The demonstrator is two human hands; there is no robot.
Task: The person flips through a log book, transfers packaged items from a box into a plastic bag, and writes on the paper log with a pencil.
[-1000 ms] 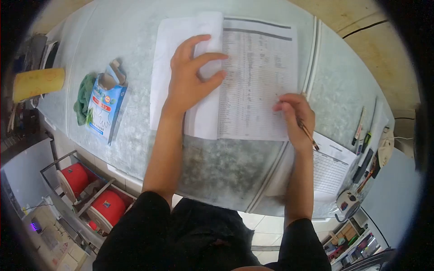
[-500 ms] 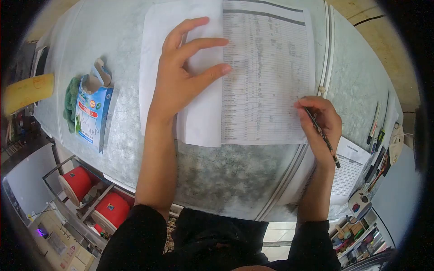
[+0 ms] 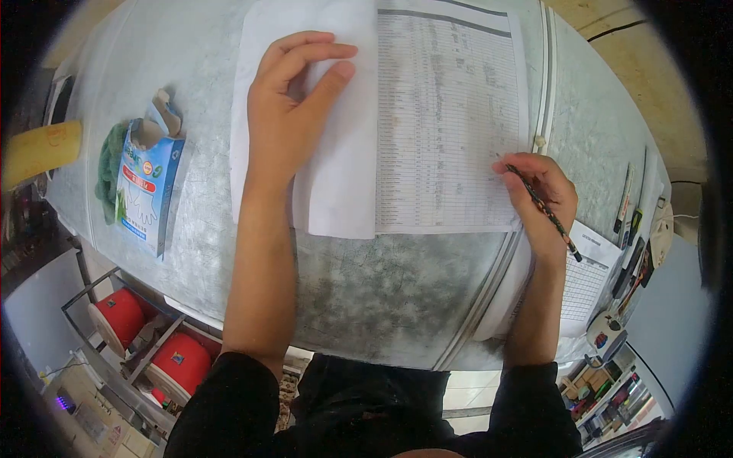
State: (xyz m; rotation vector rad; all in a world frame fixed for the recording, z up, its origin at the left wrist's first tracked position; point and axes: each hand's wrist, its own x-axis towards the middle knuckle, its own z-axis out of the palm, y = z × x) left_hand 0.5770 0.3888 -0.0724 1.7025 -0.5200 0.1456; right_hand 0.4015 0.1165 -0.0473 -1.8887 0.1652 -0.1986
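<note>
- Across the mottled grey-green tabletop I see a printed white sheet of fine tabulated rows lying flat; I place everything else by that sheet.
- Just left of its printed columns, my left hand rests palm-down on a blank white folded-back page, fingers loosely curled and thumb stretched toward the print; it presses the paper and clasps nothing.
- At the sheet's right edge, my right hand has its grip closed around a thin dark pencil, the tip touching the sheet's margin, the shaft slanting down and away from the sheet.
- Beyond the sheet's lower right corner, a second white form with a grid lies partly under my right wrist.
- Well left of the sheet sits an opened blue cardboard glove box, a green cloth touching its far side.
- Far right of the sheet, several pens lie by the tabletop edge.
</note>
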